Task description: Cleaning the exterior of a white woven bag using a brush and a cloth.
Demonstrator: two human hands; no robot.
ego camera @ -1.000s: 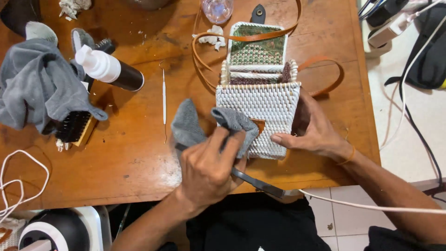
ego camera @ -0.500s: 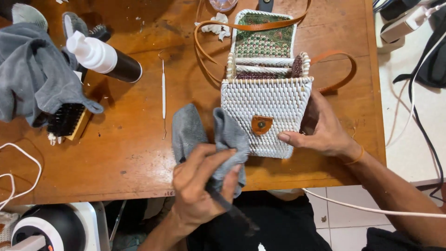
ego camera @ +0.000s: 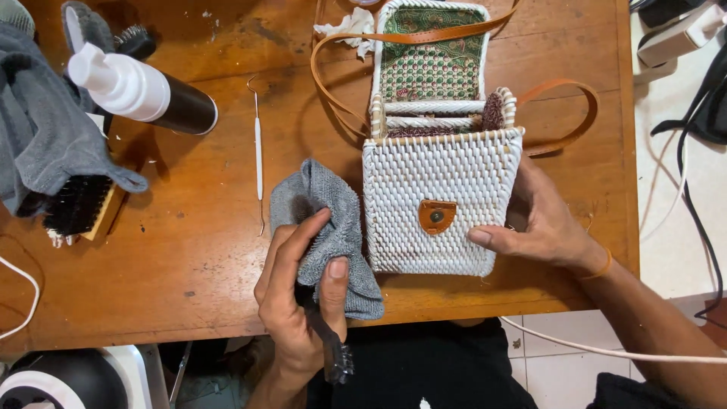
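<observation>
Left hand (ego camera: 299, 303) grip closed on grey cloth (ego camera: 326, 227) and small brush (ego camera: 333, 356), brush pointing toward person

A home craft or repair corner: a worn wooden table (ego camera: 189, 250) carries a spray bottle (ego camera: 140, 95) and brush (ego camera: 79, 208) at its left edge, tiled floor (ego camera: 560, 371) beneath.
</observation>
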